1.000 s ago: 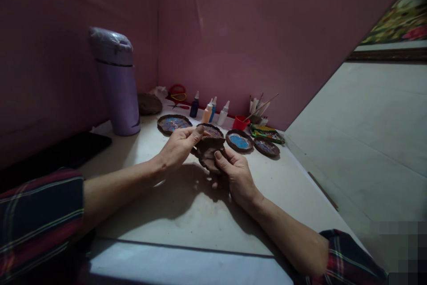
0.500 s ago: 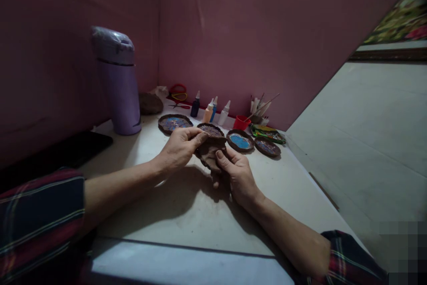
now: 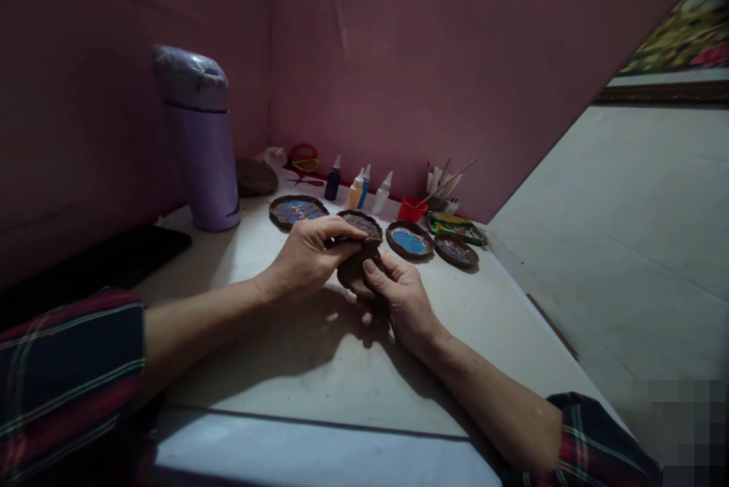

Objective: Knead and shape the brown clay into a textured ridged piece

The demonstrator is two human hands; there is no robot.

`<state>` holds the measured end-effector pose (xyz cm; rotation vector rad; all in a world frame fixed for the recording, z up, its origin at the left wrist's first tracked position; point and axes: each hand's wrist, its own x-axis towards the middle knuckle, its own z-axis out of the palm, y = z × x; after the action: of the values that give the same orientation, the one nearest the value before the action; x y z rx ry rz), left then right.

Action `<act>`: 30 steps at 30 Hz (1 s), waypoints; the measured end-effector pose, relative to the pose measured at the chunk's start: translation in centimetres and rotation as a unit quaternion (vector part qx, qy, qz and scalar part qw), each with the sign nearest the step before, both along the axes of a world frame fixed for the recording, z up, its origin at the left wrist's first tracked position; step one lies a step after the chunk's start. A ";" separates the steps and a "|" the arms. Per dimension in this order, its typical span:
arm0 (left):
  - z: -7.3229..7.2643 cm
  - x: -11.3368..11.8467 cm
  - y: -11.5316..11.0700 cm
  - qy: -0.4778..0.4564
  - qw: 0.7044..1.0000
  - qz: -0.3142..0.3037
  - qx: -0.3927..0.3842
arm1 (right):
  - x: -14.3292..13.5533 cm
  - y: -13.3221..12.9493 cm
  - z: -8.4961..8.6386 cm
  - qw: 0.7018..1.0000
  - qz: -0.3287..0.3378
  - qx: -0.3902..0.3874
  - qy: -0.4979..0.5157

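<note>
Clay piece [image 3: 351, 276] is btwn our hands, above the table [image 3: 307, 396]. Our L hand [image 3: 301, 255] pinches its far edge; our R hand [image 3: 407, 303] grips its R side. Both abt equally near; can't tell long axis.

Two hands [image 3: 405, 297]; one clay piece [image 3: 351, 274]; four painted dishes [image 3: 408, 241]; four bottles [image 3: 354, 195]; one red cup [image 3: 410, 210]; one tumbler [image 3: 205, 164].

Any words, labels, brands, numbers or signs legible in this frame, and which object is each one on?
No text can be read with certainty.
Green packet: light marks that look like printing, too small and blurred to read.
Purple tumbler: no lettering that I can make out.
Peach bottle: too small to tell whether it carries any print.
</note>
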<state>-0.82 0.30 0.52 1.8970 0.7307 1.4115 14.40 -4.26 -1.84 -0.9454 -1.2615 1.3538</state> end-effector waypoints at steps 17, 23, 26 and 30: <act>0.3 -0.3 -0.3 -0.088 0.921 -0.157 -0.347 | 0.2 0.0 -0.2 1.000 0.015 -0.001 -0.010; 0.4 -0.2 -0.3 -0.080 0.902 -0.149 -0.396 | 0.3 0.0 -0.4 1.000 0.018 -0.007 -0.017; 0.1 -0.3 0.1 -0.058 0.917 -0.155 -0.363 | 0.3 0.0 -0.3 1.000 0.020 -0.010 -0.017; 0.2 -0.2 0.2 -0.029 0.932 -0.159 -0.325 | 0.2 0.0 -0.2 1.000 0.011 -0.009 -0.018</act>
<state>-1.05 0.47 0.75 1.3656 0.7088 0.8709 14.65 -4.29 -1.99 -0.9745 -1.2929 1.3721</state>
